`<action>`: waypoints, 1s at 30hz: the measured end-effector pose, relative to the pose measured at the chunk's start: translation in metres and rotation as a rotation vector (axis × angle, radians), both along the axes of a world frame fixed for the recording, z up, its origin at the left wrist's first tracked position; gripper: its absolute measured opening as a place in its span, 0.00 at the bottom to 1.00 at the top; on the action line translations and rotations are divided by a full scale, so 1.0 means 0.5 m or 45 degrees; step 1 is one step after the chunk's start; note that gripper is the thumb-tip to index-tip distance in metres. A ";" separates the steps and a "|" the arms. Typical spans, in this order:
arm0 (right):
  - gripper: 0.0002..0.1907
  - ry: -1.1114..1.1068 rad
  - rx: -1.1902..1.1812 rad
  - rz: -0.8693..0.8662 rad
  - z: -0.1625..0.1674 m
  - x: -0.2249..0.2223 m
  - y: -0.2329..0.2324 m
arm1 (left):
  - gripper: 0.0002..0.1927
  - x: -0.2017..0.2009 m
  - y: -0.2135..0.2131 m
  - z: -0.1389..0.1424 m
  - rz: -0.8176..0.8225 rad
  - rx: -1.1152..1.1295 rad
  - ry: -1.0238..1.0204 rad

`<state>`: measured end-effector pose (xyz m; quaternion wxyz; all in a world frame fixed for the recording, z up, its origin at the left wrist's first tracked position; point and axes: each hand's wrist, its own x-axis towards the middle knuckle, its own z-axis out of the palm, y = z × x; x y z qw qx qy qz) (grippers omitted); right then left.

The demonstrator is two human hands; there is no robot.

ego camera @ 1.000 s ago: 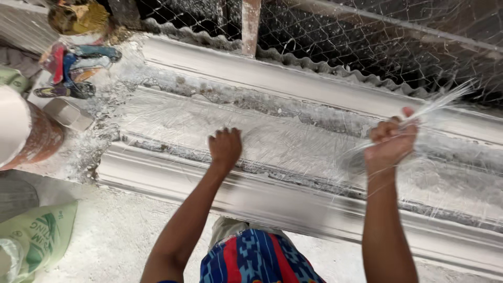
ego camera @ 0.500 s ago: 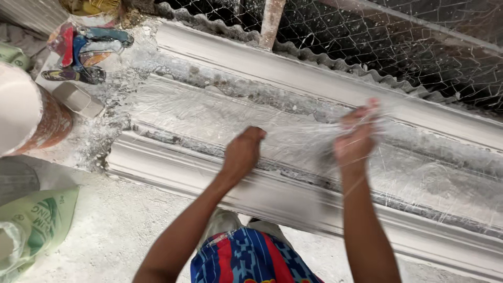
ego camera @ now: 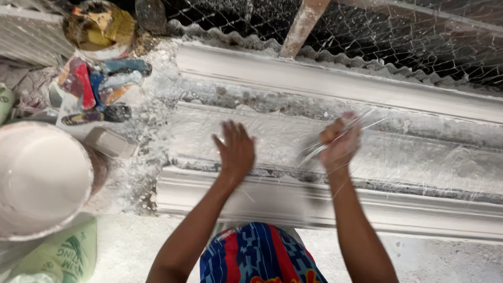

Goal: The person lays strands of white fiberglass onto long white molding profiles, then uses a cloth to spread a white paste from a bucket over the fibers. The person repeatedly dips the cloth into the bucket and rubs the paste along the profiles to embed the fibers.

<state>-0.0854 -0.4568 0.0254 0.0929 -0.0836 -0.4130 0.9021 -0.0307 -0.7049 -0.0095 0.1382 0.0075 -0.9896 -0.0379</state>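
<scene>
A long white plaster cornice mould (ego camera: 367, 209) lies across the view, its middle channel covered with wet plaster and thin glass fibres (ego camera: 419, 157). My left hand (ego camera: 234, 149) is spread flat, fingers apart, on the fibre layer in the channel. My right hand (ego camera: 340, 140) is closed around a bunch of pale fibre strands (ego camera: 317, 151) just above the channel, blurred by motion. My forearms reach up from the bottom edge.
A bucket of white plaster (ego camera: 36, 178) stands at the left. Scrapers with coloured handles (ego camera: 99, 86) lie at the back left beside a dirty tin (ego camera: 99, 26). Wire mesh (ego camera: 419, 36) and a rusty post (ego camera: 304, 26) run behind. A green sack (ego camera: 57, 257) is at the bottom left.
My right hand moved left along the mould, from far right to nearer the left hand, with fibres in it. My left hand opened flat on the channel. The camera shifted right.
</scene>
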 end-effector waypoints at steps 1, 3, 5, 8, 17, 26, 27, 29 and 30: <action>0.15 0.025 -0.056 0.083 -0.004 0.020 -0.053 | 0.31 0.012 0.007 0.026 -0.164 0.322 -0.032; 0.14 0.006 -0.125 0.119 -0.013 0.064 -0.142 | 0.28 0.053 0.023 0.067 -0.501 1.279 -0.242; 0.16 -0.219 -0.321 0.080 -0.003 0.064 -0.173 | 0.21 0.065 0.018 0.083 -0.340 1.332 -0.504; 0.11 -0.009 -0.081 0.049 0.038 0.004 -0.126 | 0.17 0.051 -0.041 0.060 -0.403 1.171 -0.148; 0.13 0.172 0.218 -0.273 0.119 -0.055 0.058 | 0.13 0.005 -0.214 -0.029 -0.080 0.345 -0.299; 0.16 0.103 0.265 0.076 0.062 0.030 -0.155 | 0.31 0.001 -0.306 0.022 0.358 -0.469 -0.324; 0.16 0.181 0.146 0.178 0.049 0.048 -0.198 | 0.31 0.015 -0.287 0.035 0.226 -0.193 -0.102; 0.17 0.201 0.162 0.216 0.027 0.076 -0.286 | 0.31 0.044 -0.219 0.062 -0.098 0.545 0.031; 0.18 0.118 0.299 0.157 0.017 0.097 -0.325 | 0.30 0.074 -0.177 0.072 -0.283 1.014 -0.087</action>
